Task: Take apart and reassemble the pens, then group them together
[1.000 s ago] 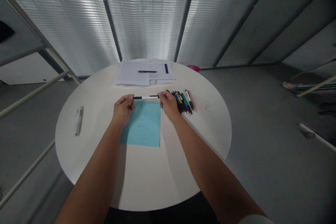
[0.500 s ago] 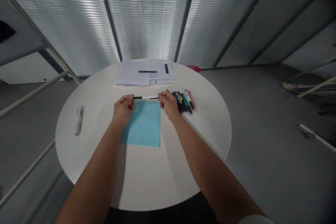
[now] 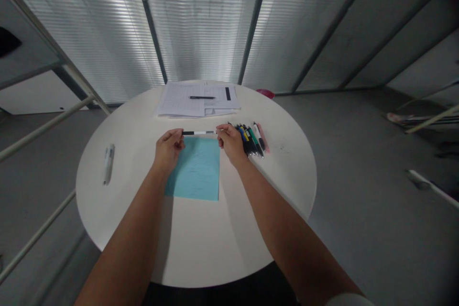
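A black-and-white pen (image 3: 199, 133) is held level between my two hands, just above the far edge of a light blue sheet of paper (image 3: 195, 172). My left hand (image 3: 169, 146) pinches its black end. At the white end, the fingertips of my right hand (image 3: 230, 141) are closed on the pen. Both tips are hidden by fingers. Right beside my right hand lies a row of several pens (image 3: 249, 139) with black, blue, yellow, green and white parts.
Stacked papers (image 3: 181, 100) with a black pen (image 3: 202, 97) on top lie at the back of the round white table (image 3: 215, 244). On the left side lies a white pen-like object (image 3: 108, 165). A pink strip (image 3: 263, 137) edges the pen row. Metal rails (image 3: 46, 126) stand left of the table.
The held pen has turned about its length, so a grey marking now shows near its white end where a dark strip was. My hands stay in almost the same place.
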`<state>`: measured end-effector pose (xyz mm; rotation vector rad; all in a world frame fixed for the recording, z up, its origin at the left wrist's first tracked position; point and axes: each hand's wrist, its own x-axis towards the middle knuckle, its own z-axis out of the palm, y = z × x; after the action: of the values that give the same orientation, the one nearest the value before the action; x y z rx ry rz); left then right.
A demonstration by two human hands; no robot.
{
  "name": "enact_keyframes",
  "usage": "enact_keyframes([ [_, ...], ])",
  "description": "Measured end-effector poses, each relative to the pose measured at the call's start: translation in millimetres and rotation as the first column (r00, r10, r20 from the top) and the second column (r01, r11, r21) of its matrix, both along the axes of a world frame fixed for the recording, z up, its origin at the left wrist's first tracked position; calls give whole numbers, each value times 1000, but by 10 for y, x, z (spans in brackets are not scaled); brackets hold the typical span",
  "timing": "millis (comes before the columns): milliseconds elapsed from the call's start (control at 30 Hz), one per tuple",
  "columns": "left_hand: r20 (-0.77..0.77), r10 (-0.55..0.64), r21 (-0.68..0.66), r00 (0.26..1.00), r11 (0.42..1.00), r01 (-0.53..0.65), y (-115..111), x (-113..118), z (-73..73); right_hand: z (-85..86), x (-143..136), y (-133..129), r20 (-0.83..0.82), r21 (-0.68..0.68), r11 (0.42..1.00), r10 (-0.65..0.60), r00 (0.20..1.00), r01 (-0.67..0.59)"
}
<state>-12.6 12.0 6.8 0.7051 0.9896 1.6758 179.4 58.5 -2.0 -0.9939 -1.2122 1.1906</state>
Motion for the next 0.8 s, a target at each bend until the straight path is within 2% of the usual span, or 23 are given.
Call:
enact_keyframes([
  [267,-30,8,11,1000,1000,-7,2,10,-18,-23,11,8,-36,-5,1000,14,999,-14],
  [633,-47,14,10,999,1000,-14,2,9,-20,-3,10,-4,91,55,998,-3,996,-2],
  [800,-45,21,2,999,1000,-21,-15,30,20,9,5,-13,26,21,1000,20,999,-20],
])
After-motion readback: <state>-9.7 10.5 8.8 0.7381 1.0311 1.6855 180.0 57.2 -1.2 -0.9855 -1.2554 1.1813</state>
